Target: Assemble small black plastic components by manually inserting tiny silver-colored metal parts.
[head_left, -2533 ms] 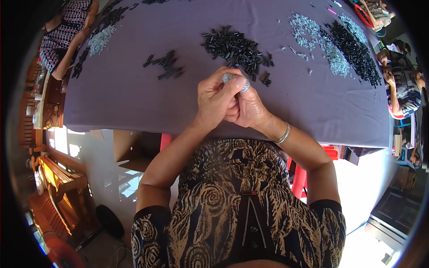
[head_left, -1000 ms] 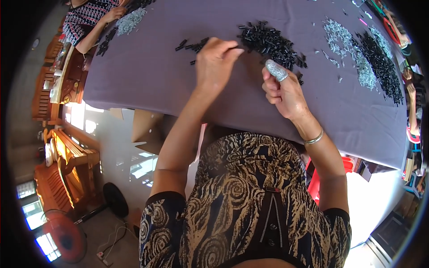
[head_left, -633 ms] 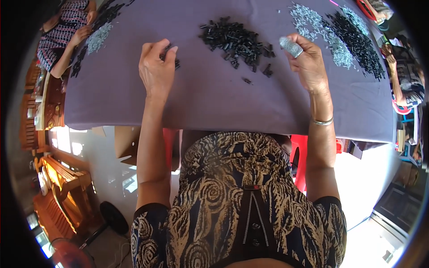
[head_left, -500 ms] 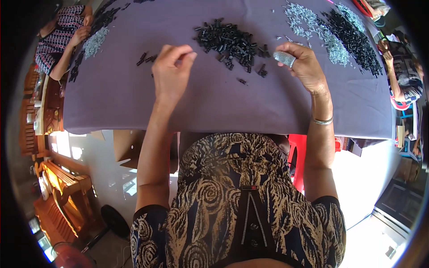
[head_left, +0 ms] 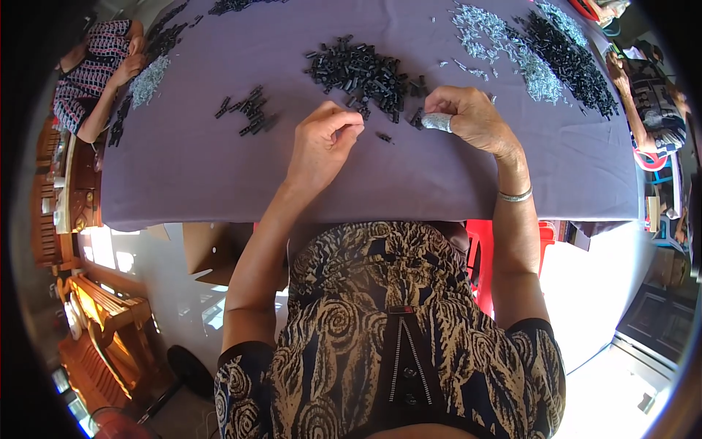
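From the head view I see my left hand (head_left: 322, 146) on the purple table (head_left: 219, 175), its fingers (head_left: 349, 128) curled together at the near edge of the big pile of small black pieces (head_left: 362, 73); whether they pinch one I cannot tell. My right hand (head_left: 472, 117) pinches a small grey bundle (head_left: 437, 121) just right of that pile. Most pieces look unsorted: the pile stays large, and only a small cluster (head_left: 248, 113) lies left of my fingers. One stray piece (head_left: 382, 137) sits between both hands.
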`<act>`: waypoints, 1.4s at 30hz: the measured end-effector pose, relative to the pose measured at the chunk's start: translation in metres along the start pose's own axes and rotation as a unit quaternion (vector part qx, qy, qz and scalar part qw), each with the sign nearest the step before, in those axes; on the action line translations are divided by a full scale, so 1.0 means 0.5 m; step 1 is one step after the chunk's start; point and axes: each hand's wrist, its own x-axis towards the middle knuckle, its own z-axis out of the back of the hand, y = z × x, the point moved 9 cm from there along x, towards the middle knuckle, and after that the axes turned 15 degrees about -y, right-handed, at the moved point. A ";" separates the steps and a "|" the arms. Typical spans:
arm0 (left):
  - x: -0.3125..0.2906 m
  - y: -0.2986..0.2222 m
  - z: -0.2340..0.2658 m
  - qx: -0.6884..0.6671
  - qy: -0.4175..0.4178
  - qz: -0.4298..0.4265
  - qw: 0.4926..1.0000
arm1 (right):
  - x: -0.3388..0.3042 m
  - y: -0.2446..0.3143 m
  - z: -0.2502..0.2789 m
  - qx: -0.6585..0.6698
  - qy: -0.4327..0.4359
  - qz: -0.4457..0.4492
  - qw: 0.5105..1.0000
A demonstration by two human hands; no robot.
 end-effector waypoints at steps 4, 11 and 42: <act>-0.006 0.000 -0.011 0.000 0.011 0.009 1.000 | 0.003 -0.005 0.007 -0.031 -0.045 -0.001 0.998; -0.010 0.003 -0.015 0.007 0.014 0.009 1.000 | -0.005 0.027 -0.003 -0.095 -0.023 0.009 0.995; -0.041 0.044 -0.041 -0.243 0.003 0.282 0.928 | -0.005 0.107 0.020 -0.020 -0.173 0.175 0.969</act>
